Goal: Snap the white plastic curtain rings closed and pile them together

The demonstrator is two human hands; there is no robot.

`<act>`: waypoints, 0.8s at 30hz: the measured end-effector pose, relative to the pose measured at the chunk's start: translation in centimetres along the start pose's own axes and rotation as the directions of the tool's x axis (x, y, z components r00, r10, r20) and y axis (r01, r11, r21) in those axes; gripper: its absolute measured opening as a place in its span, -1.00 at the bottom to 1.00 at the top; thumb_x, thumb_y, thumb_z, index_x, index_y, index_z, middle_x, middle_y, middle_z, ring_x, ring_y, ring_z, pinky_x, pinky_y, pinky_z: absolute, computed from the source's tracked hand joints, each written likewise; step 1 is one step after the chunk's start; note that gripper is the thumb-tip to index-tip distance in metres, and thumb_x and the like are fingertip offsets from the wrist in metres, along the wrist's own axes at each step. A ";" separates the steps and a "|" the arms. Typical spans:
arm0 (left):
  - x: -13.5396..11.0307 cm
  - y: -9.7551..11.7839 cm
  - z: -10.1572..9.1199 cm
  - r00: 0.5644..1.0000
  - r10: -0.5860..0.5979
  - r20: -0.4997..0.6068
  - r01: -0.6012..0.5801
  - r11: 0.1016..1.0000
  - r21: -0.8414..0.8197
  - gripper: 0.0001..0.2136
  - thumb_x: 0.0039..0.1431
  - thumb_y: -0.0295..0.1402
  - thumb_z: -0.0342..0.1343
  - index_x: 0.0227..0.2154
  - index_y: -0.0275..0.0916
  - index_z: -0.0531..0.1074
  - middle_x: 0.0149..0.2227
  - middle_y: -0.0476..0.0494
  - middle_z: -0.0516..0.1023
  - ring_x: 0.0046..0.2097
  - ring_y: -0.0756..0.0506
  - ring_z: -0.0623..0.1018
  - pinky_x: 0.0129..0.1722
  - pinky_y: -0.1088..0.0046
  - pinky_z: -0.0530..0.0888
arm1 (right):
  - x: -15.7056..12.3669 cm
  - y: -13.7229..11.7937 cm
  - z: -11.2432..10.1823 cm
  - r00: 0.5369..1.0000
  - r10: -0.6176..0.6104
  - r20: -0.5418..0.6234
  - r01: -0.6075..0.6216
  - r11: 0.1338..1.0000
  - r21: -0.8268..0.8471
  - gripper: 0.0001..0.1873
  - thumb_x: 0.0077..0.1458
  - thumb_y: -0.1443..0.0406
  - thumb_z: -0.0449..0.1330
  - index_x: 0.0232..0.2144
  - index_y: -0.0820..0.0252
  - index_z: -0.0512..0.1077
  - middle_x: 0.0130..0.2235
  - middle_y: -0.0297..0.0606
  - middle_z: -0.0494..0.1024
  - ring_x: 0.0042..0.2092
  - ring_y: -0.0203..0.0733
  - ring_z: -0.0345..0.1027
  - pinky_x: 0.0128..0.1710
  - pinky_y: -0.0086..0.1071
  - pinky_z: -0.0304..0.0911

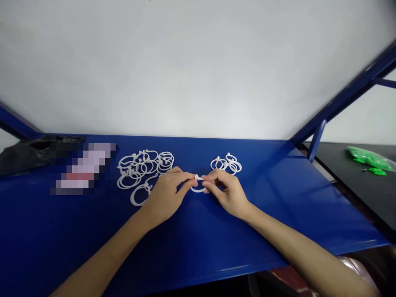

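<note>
Between my two hands, over the middle of the blue table, is a white plastic ring (199, 190) with a small clasp-like end. My left hand (168, 192) pinches it at the clasp side with thumb and forefinger. From the other side, my right hand (226, 190) grips the same ring in its fingertips, which hide part of it. A loose heap of several white rings (140, 167) lies just beyond and left of my left hand. Past my right hand sits a smaller group of white rings (234, 166).
The blue metal table (198, 243) meets a pale wall (192, 74) at the back. Blue frame bars (317, 140) rise on the right. A black plastic bag (18, 156) and a blurred-out pinkish item (88, 165) lie left. Bagged green pieces (369, 159) rest on a dark surface at right.
</note>
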State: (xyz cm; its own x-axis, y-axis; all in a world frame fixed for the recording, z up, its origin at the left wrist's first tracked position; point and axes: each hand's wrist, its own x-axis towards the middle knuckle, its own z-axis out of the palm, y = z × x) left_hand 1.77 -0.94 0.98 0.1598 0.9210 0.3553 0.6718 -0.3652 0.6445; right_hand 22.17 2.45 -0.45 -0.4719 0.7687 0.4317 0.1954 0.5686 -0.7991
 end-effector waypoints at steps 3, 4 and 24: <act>-0.3 -0.4 0.5 0.999 0.038 -0.027 -0.039 0.998 -0.043 -0.76 0.30 -0.41 0.00 -0.38 -0.16 0.56 -0.39 -0.01 0.57 -0.33 -0.02 0.54 -0.25 0.44 0.47 | -0.2 -0.2 0.0 0.992 -0.119 0.037 0.121 0.992 -0.041 -0.87 0.33 0.29 0.15 -0.25 0.18 0.49 -0.34 -0.27 0.53 -0.32 -0.26 0.45 -0.28 -0.36 0.39; -0.4 -0.5 0.7 0.998 0.052 -0.034 -0.053 0.997 -0.051 -0.77 0.29 -0.43 0.00 -0.38 -0.17 0.55 -0.39 -0.01 0.57 -0.33 -0.02 0.54 -0.26 0.45 0.47 | -0.3 -0.3 0.0 0.987 -0.152 0.052 0.155 0.987 -0.053 -0.87 0.34 0.31 0.14 -0.25 0.18 0.48 -0.32 -0.25 0.54 -0.29 -0.25 0.45 -0.25 -0.35 0.39; 0.0 -5.8 -3.6 0.977 -0.040 0.207 -0.072 0.859 0.506 -0.76 0.11 -0.33 -0.01 -0.21 -0.11 0.52 -0.15 -0.16 0.62 -0.01 -0.33 0.51 0.00 -0.06 0.37 | 3.0 6.1 -7.7 0.935 0.153 -0.319 -0.307 0.798 -0.518 -0.83 0.19 0.29 0.20 -0.18 0.19 0.52 -0.30 -0.27 0.59 -0.33 -0.19 0.41 -0.22 -0.29 0.31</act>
State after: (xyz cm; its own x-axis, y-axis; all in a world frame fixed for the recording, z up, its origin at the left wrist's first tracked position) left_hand -4.71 0.64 -0.33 0.2789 0.9431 0.1810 0.9320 -0.3113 0.1856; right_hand 28.58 10.44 -0.81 -0.1372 0.8994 0.4151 0.7465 0.3693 -0.5535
